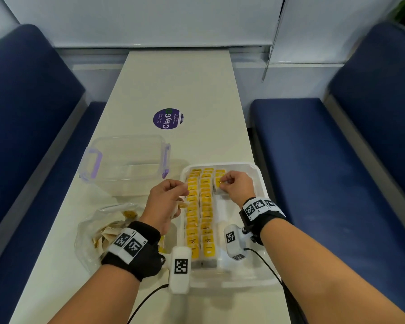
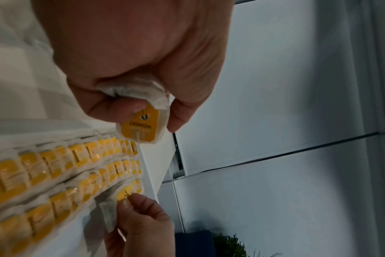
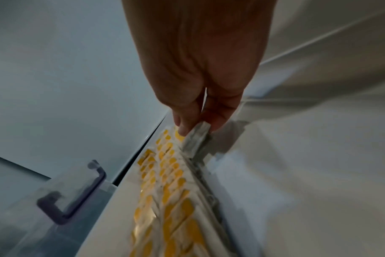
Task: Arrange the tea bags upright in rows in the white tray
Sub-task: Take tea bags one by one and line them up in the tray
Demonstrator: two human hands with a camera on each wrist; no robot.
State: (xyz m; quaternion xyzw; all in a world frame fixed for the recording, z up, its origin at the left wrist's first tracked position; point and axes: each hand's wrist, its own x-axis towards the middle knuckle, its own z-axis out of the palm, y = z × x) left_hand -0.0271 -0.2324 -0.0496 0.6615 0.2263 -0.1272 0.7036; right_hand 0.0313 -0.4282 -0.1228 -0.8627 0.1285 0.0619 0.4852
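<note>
At the far end of the white tray (image 1: 260,174), in the short third row: right hand (image 1: 237,184) pinching a tea bag (image 2: 109,211) by its top edge, thumb on one face and fingertips (image 3: 182,129) on the other, bag hanging below them with its lower part down among the row. Held so, probably, to seat it upright against the bags already standing there. Two full rows of tea bags (image 1: 200,206) alongside to the left, yellow tags up, packed face to face so each props the next; right side of the tray bare from the hand toward the near rim.

Over the tray's left rim: left hand (image 1: 167,202) with fingers curled round a small bunch of spare tea bags (image 2: 143,111), one yellow tag poking out past the fingertips — likely a ready supply, kept close for passing across.

On the desk (image 1: 178,85) to the left: crumpled plastic bag (image 1: 91,232) with more tea bags inside, and an open clear container (image 1: 126,160) with purple clips behind it.
</note>
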